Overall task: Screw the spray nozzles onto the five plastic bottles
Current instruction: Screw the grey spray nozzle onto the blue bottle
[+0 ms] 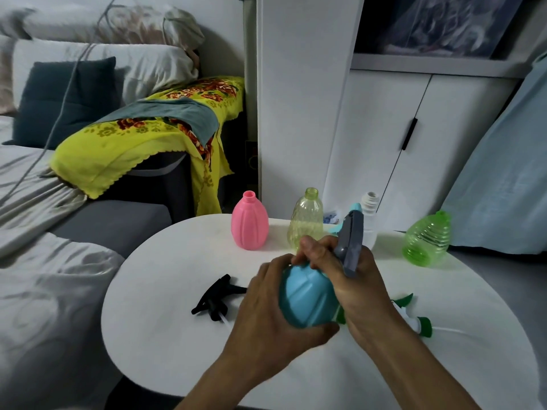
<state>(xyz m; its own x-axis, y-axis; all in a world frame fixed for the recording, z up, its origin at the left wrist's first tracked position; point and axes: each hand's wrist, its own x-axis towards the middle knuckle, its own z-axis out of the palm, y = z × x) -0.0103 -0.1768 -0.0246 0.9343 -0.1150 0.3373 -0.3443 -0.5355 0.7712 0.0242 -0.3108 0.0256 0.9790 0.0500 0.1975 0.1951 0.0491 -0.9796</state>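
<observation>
My left hand [266, 303] grips a blue bottle [307, 297] held above the round white table [165, 315]. My right hand [349, 276] is wrapped around the grey spray nozzle [350, 244] at the bottle's neck. Along the table's far side stand a pink bottle [249, 221], a pale yellow bottle [306, 221] and a white bottle [370, 214], all with bare necks. A green bottle [427, 239] stands tilted at the right. A black nozzle [216, 295] lies left of my hands. A green-and-white nozzle [414, 319] lies partly hidden behind my right wrist.
A grey sofa with a yellow floral cloth [142, 137] and pillows sits to the left of the table. White cabinet doors [414, 137] stand behind it. A light blue fabric [503, 173] leans at the right. A small teal item [355, 207] peeks out behind the grey nozzle.
</observation>
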